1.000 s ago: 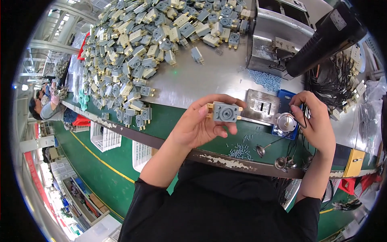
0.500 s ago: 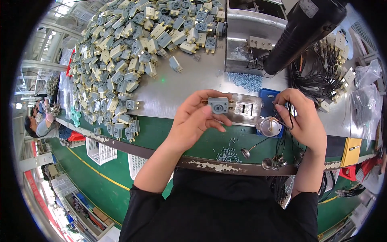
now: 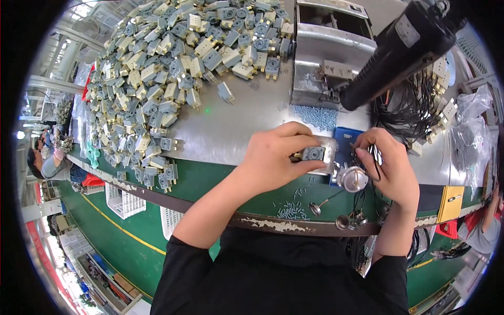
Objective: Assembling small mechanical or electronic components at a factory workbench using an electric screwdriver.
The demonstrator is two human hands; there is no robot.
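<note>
My left hand [image 3: 273, 157] pinches a small grey block with a round recessed face [image 3: 314, 153], between thumb and fingers. The block is over a metal fixture plate [image 3: 330, 149], whose slot the hand and block now cover. Beside the plate stands a blue holder [image 3: 344, 143]. Closed at the holder's right edge, my right hand [image 3: 391, 165] grips a black wire [image 3: 377, 157] that loops by its fingers; its exact fingertip contact is hard to make out. A round metal disc with a thin stem [image 3: 353, 179] sits at the holder's near end, close to my right thumb.
A large heap of grey and cream blocks [image 3: 157, 79] covers the far left. Blue screws [image 3: 317, 116] lie before a metal box [image 3: 333, 42]; loose screws [image 3: 294, 210] lie nearer. A black cylindrical tool [image 3: 394, 58] hangs over black wires [image 3: 407, 113]. Metal cups [image 3: 344, 221] rest at the table edge.
My left hand has moved right with the grey block, from beside the fixture plate to over its slot. My right hand stays by the blue holder. The whole view has shifted slightly.
</note>
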